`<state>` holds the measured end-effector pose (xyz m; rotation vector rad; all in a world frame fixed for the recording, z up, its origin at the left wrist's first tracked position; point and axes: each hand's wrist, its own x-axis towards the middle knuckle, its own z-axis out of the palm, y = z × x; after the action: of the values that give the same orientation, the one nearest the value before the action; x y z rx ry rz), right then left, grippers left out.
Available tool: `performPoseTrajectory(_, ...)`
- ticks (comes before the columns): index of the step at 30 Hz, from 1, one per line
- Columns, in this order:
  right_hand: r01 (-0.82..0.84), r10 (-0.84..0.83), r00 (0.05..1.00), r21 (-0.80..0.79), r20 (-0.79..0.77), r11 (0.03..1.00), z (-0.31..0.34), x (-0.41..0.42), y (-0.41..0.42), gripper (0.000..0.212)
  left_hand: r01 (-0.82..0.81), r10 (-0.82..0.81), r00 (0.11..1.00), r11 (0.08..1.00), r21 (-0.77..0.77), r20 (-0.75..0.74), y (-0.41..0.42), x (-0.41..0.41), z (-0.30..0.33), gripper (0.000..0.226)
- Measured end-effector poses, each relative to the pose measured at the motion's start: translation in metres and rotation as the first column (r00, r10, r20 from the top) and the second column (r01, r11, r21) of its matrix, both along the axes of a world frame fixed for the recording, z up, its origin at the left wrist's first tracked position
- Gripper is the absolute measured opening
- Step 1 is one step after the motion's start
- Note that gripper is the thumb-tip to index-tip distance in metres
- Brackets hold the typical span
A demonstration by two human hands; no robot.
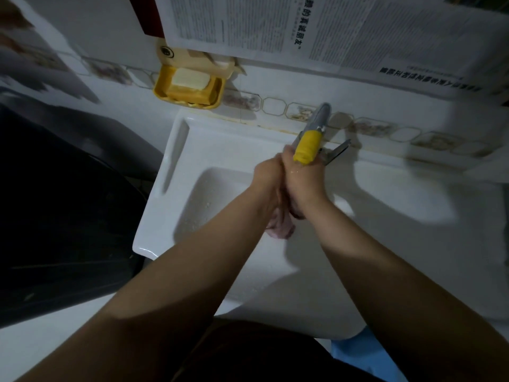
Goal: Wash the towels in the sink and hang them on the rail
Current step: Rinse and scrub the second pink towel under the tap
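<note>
Fingers of both hands are curled and pressed together around a wrung pink cloth towel (pixel 281 226), the left hand (pixel 268 179) and right hand (pixel 301 183) clasped side by side with their knuckles touching, so the single fingers are hidden behind the backs of the hands. The towel hangs in a bunched twist below the wrists, over the middle of the white ceramic sink (pixel 192 150), clear of the basin walls. Just above the right hand, a grey metal tap with a yellow wrapped spout (pixel 308 146) reaches out from the tiled wall, its tip touching or nearly touching the knuckles; I cannot tell which. The basin leaves open room to the left of the hands and toward the near rim, where both forearms cross the sink's front edge. A yellow plastic soap dish holding pale soap bars (pixel 188 84) is fixed to the wall beyond the sink's back left corner, well apart from the hands. Printed newspaper sheets (pixel 275 26) cover the wall above.
</note>
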<state>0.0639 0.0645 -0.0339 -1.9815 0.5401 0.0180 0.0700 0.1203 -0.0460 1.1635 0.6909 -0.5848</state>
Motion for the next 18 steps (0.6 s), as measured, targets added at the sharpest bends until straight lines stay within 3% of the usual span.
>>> performPoseTrajectory(3, -0.059, 0.057, 0.998, -0.059, -0.030, 0.997, -0.002, -0.014, 0.010, 0.040, -0.081, 0.079, 0.996, 0.994, -0.067, -0.029, 0.005, 0.000, -0.002, 0.036)
performPoseTrajectory(6, -0.018, 0.017, 1.000, -0.107, -0.011, 0.994, -0.006, 0.006, -0.014, 0.023, 0.049, -0.068, 0.986, 0.991, -0.123, -0.154, -0.009, -0.007, -0.003, 0.058)
performPoseTrajectory(7, 0.002, -0.001, 1.000, -0.106, 0.016, 0.994, -0.004, 0.007, -0.016, 0.024, 0.062, -0.088, 0.983, 0.986, -0.155, -0.163, -0.010, -0.009, 0.000, 0.058)
performPoseTrajectory(9, -0.020, 0.022, 0.999, -0.072, 0.031, 0.997, -0.003, -0.003, -0.004, 0.026, -0.054, 0.043, 0.992, 0.994, -0.094, -0.116, -0.004, -0.003, -0.006, 0.039)
performPoseTrajectory(12, -0.106, 0.106, 0.994, -0.117, -0.003, 0.987, -0.002, -0.023, 0.013, 0.044, -0.114, 0.107, 0.993, 0.984, -0.137, -0.054, 0.006, -0.007, -0.006, 0.034)
performPoseTrajectory(15, -0.082, 0.069, 0.995, -0.189, -0.071, 0.979, -0.008, 0.001, -0.011, 0.024, 0.108, -0.133, 0.986, 0.968, -0.226, -0.097, 0.001, -0.019, -0.002, 0.041)
performPoseTrajectory(18, -0.276, 0.229, 0.946, -0.201, -0.230, 0.940, -0.009, 0.024, -0.041, 0.021, 0.280, -0.288, 0.957, 0.947, -0.156, -0.029, 0.017, -0.018, -0.004, 0.040)
